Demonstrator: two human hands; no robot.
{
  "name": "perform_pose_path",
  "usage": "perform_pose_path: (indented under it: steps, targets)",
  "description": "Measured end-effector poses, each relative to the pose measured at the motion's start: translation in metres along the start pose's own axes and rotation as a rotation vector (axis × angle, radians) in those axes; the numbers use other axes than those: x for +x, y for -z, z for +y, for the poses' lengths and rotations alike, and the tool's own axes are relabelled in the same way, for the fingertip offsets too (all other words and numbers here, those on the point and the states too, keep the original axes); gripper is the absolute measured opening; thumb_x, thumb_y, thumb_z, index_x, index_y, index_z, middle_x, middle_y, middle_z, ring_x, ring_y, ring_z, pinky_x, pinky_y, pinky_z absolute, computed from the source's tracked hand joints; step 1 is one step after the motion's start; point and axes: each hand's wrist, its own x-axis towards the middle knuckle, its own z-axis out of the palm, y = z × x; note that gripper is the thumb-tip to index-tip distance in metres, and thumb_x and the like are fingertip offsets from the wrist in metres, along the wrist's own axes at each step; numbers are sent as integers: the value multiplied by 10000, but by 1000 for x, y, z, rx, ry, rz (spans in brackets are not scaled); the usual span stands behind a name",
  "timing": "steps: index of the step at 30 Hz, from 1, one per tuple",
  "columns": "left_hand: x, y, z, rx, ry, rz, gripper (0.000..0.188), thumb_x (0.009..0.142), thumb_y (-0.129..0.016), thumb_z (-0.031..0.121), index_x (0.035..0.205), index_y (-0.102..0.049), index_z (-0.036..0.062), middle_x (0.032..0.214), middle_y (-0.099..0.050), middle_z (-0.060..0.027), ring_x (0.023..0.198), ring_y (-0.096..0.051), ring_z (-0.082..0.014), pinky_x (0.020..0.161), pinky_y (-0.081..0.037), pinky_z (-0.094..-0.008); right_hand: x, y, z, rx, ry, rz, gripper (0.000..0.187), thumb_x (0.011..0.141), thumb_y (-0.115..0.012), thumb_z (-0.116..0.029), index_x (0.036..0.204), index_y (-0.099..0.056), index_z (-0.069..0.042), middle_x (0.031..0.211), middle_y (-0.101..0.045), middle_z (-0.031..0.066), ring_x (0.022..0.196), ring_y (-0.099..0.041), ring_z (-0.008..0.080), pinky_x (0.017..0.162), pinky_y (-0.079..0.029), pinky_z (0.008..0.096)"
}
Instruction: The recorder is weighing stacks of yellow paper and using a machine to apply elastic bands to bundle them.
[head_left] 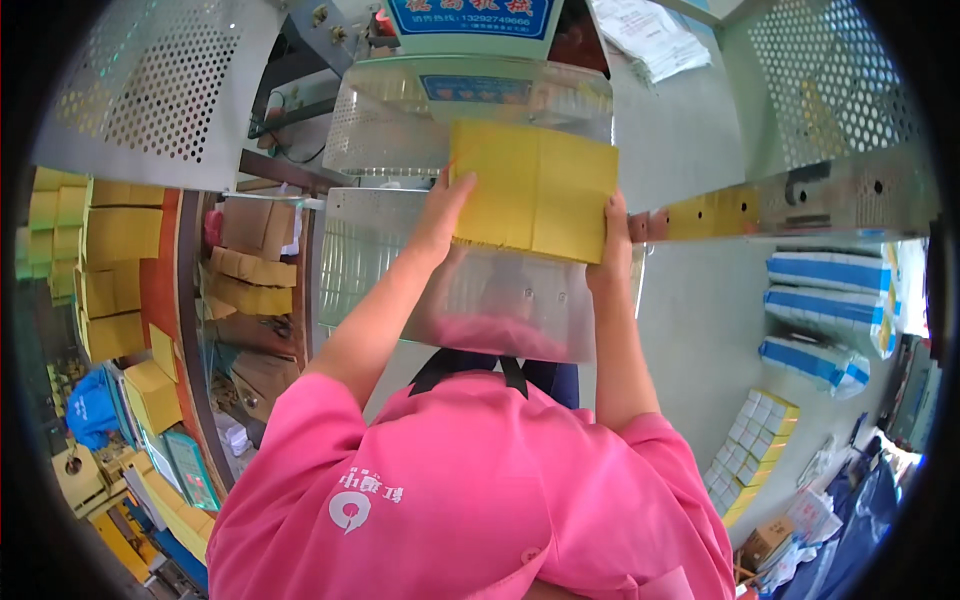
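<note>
A thick yellow paper stack [535, 190], with a seam or fold line down its middle, is held between my two hands. My left hand [446, 215] presses on its left edge, and my right hand [615, 245] grips the right edge, thumb on top. Along the near edge the paper looks slightly ragged. Under and in front of the stack lies a shiny metal tray [510, 315], which reflects my pink shirt. Beyond the stack stands a clear cover [385, 110] of a machine with a blue label. The stack's underside and most of my fingers are hidden.
Perforated metal panels [175, 100] flank the machine at both sides. A metal bar [790, 205] juts in from the right. Yellow paper stacks [120, 235] fill shelving at the left. Blue-and-white wrapped packs [830, 285] and a white-and-yellow bundle pile [755, 450] sit on the right.
</note>
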Motion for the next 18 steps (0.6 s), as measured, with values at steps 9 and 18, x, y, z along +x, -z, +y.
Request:
perform_pose_path:
  steps: [9,18]
  targets:
    - [10,0,-5,72,-9,22,709,865,-655,455,1354,-402,8,1229,-552,-84,1137,-516,-162,978,-393,-319,13,3,1,98,-51,-12,426,980,-492,-337,1316,-473,-76,1201,-550,44,1155,-503,150,979,-416,324]
    - [-1,-16,-1,87,9,-50,539,933,-558,433,1291,-529,30,1235,-583,-54,1136,-526,-140,978,-382,-307,12,6,12,66,-37,239,587,936,-604,-356,1343,-333,-30,1247,-480,89,1169,-481,153,945,-446,317]
